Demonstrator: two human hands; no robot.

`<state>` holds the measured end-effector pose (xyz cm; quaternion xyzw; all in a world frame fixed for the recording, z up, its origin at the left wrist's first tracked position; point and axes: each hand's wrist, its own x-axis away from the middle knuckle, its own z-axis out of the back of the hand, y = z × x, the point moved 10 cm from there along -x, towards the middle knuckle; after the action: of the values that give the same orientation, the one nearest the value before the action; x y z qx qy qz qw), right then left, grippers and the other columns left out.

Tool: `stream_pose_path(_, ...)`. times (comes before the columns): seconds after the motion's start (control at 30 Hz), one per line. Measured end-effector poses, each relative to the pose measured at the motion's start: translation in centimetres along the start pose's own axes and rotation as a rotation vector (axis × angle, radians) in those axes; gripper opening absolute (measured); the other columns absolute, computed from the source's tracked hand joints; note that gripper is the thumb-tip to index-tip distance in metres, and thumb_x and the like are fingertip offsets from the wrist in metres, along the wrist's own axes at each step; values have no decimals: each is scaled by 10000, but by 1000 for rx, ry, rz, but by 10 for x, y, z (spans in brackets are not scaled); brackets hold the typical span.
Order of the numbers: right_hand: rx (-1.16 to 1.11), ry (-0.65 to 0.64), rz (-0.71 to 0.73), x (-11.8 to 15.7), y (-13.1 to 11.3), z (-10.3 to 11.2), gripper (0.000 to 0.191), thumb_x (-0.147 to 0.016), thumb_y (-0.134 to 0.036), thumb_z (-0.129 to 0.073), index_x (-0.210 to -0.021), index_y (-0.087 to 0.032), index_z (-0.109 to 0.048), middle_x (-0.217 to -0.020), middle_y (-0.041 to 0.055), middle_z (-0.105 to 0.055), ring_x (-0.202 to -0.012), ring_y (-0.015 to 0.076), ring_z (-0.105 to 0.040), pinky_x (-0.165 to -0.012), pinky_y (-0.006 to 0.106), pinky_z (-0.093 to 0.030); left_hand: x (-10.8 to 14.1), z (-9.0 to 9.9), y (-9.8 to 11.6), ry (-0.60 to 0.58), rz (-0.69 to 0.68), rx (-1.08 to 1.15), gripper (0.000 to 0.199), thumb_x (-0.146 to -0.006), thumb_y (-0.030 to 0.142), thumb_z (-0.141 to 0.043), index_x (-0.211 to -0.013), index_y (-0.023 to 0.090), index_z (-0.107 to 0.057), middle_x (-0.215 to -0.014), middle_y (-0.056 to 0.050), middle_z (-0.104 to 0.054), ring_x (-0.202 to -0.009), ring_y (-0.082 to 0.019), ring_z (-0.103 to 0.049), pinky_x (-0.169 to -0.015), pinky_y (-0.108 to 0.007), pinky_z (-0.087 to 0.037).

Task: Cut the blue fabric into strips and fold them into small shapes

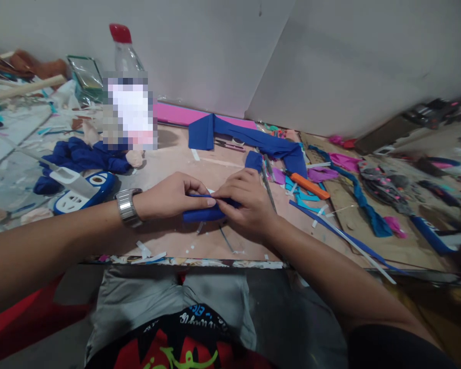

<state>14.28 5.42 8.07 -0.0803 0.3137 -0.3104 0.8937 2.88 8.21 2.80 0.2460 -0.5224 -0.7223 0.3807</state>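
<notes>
A strip of blue fabric (202, 215), which looks folded, is pinched between my two hands just above the pinkish work board. My left hand (171, 192) grips its left end with the thumb laid along the top edge. From the other side my right hand (249, 202) bends over the right end, its thumb and fingers closed near the left thumb. The underside of the fabric is hidden. Just beyond the right hand lies a small blue fabric piece (253, 160), and farther back a long blue fabric band (249, 134) lies bent across the board.
An orange-handled cutter (310, 185) lies right of my hands, near a thin white strip (357, 248). At left are a blue-and-white plastic object (86, 189) and bunched blue cloth (86, 155). A red-capped bottle (126, 51) stands behind a pixelated patch. Scraps line the front edge.
</notes>
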Motion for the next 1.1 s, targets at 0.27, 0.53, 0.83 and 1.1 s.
stream_pose_path(0.27, 15, 6, 7, -1, -2, 1, 110, -987, -272, -649, -1009, -278, -756, -915, 3, -805, -956, 241, -656, -1000, 487, -381, 0, 3, 0, 51, -22, -6, 345, -933, 453, -654, -891, 130, -769, -814, -58, -778, -683, -147, -654, -624, -247, -483)
stream_pose_path(0.53, 4, 14, -57, -1, 4, 1, 63, -975, -265, -663, -952, -241, -716, -890, 34, -755, -971, 250, -635, -977, 470, -407, 14, 2, 35, 200, -327, -693, 310, -1033, 386, -541, -1002, 195, -783, -885, -43, -810, -769, -181, -723, -698, -275, -449)
stream_pose_path(0.83, -36, -133, -142, -3, 7, -14, 96, -1014, -223, -540, -979, -207, -627, -998, 82, -695, -1032, 262, -578, -954, 452, -388, 15, 1, 39, 228, -393, -738, 292, -1035, 365, -544, -971, 188, -767, -850, -33, -802, -748, -178, -724, -684, -276, -437)
stream_pose_path(1.1, -78, -108, -145, -1, 12, -13, 50, -991, -244, -604, -974, -222, -646, -980, 62, -696, -1023, 255, -588, -956, 443, -384, 12, 3, 31, 186, -334, -557, 251, -1007, 340, -574, -1028, 193, -777, -973, -32, -824, -860, -188, -752, -791, -283, -493)
